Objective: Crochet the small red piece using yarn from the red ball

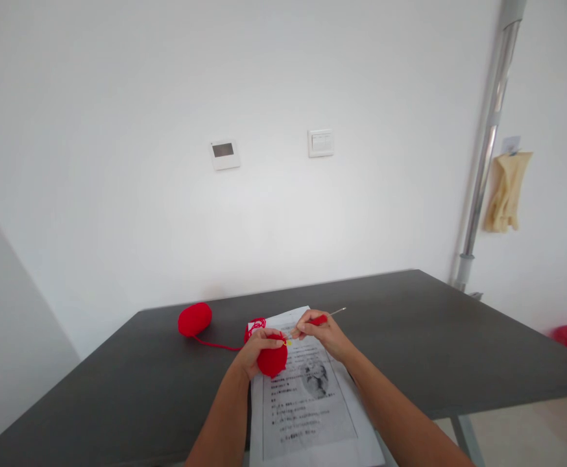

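My left hand [255, 353] is closed on a round red crochet piece [272, 361], thumb across its upper edge. My right hand [323, 332] pinches a crochet hook with a red grip [319, 320]; one thin metal end [338, 311] sticks out to the right. The hook's other end points toward the piece, but whether it sits in a stitch is too small to tell. A small yellow bit [289, 343] shows at the piece's edge. Loose red yarn [257, 324] loops behind my left hand, and a strand runs left to a red yarn ball [195, 320].
Printed sheets [307, 421] lie under my hands on a dark grey table [132, 383]. Behind the table rises a white wall with a small screen panel [224, 155] and a switch [321, 143]. A metal pole [488, 143] and hanging yellowish gloves [507, 191] are at the right.
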Action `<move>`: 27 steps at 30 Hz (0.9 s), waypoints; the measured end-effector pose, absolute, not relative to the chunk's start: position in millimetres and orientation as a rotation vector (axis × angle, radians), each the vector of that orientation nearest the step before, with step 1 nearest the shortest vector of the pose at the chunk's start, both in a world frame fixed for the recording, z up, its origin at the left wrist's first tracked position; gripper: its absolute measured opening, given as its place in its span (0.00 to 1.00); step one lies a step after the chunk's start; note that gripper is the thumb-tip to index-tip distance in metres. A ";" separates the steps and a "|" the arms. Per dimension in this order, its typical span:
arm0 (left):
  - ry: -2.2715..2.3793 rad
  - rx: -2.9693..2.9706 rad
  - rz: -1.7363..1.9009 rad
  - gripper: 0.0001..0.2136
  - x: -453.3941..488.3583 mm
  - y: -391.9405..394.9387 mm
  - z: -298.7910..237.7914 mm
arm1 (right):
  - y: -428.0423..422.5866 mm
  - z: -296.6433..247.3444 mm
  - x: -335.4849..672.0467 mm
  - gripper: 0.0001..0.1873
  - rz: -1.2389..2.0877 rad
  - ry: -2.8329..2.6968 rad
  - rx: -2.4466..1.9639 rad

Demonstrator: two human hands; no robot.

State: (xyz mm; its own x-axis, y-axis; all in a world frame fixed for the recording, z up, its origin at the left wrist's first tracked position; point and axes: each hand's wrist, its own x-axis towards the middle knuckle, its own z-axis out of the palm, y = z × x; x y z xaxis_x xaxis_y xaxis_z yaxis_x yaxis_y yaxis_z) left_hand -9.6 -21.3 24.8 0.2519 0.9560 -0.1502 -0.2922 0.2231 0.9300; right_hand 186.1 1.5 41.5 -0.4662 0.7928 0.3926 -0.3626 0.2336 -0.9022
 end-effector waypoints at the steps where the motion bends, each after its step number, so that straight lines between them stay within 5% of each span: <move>1: 0.913 0.933 1.056 0.12 -7.8 -22.1 25.9 | 1.0 41.5 185.4 0.12 1.443 -1.491 -0.428; 18: 0.964 0.967 1.202 0.16 3.1 -18.9 27.5 | -1.8 28.8 176.1 0.05 0.873 -1.828 -0.519; 27: 0.938 1.049 1.211 0.17 4.2 -18.9 26.4 | 0.7 26.6 172.6 0.05 0.827 -1.825 -0.628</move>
State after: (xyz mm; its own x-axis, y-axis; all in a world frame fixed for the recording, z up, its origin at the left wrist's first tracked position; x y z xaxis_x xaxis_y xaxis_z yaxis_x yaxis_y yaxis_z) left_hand 4.2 -18.9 26.4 0.1277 0.9917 -0.0123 -0.2597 0.0454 0.9646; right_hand 172.6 0.7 26.6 -0.3702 0.7308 0.5735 0.0512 0.6324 -0.7729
